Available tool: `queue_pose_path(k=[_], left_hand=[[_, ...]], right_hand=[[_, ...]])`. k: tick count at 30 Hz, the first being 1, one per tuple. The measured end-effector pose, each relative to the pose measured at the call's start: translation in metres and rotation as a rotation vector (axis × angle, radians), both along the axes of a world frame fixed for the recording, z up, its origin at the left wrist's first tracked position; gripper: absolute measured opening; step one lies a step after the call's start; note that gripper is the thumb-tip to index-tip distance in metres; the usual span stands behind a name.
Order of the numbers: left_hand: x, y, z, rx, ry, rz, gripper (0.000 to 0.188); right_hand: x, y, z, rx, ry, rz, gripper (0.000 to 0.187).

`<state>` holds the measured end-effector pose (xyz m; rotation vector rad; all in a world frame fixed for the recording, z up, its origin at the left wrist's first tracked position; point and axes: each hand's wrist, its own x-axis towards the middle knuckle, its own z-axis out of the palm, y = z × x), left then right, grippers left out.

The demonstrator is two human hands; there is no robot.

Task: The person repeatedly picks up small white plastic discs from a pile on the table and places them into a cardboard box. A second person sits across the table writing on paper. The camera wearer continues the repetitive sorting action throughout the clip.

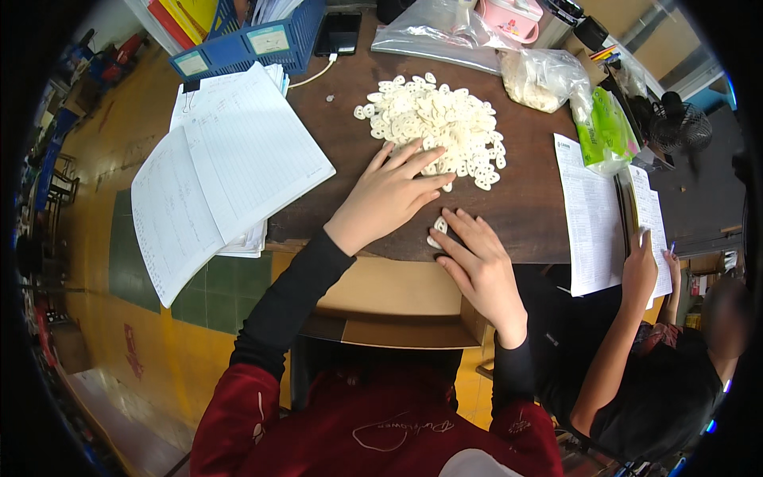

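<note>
A heap of small flat off-white pieces with holes (437,119) lies spread on the dark brown table (524,215). My left hand (389,191) reaches over the heap's near edge, fingers apart and resting on some of the pieces. Closer to the table's front edge, my right hand (481,266) lies with its fingers stretched out. A couple of loose pieces (437,231) sit beside its fingertips, at the index and middle fingers. Neither hand grips anything that I can see. Below the front edge is an open cardboard box (389,288), its inside partly visible.
An open notebook (230,159) overlaps the table's left side. Behind it stand a blue file holder (254,44) and a phone (338,34) on a cable. Plastic bags (544,78) and a green packet (606,131) lie at right. A co-worker's hand (640,266) holds papers there.
</note>
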<state>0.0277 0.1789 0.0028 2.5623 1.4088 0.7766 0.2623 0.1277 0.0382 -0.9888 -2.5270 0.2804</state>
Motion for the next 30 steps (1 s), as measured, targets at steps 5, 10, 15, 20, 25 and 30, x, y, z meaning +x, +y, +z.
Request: queue_pose_path(k=[5,10,15,20,25,30], left_hand=[[-0.023,-0.023,0.005,-0.085,-0.053,-0.009,0.038],[-0.025,-0.036,0.009,-0.057,-0.203,0.070,0.033],[-0.025,-0.036,0.011,-0.024,-0.196,0.108,0.034],[-0.022,-0.038,0.010,-0.025,-0.108,0.091,0.043],[-0.030,-0.038,0.010,-0.019,-0.184,0.135,0.044],[-0.030,-0.042,0.010,-0.043,-0.227,0.080,0.040]], right_hand=[[0.008,-0.001,0.000,-0.046,0.091,0.003,0.037],[0.009,-0.005,-0.002,-0.033,0.061,0.001,0.043],[0.014,-0.007,-0.002,-0.068,0.083,-0.152,0.052],[0.015,-0.009,-0.003,-0.047,-0.076,-0.017,0.059],[0.014,-0.024,0.002,-0.137,-0.081,0.184,0.050],[0.015,-0.013,0.014,-0.234,0.141,0.324,0.047]])
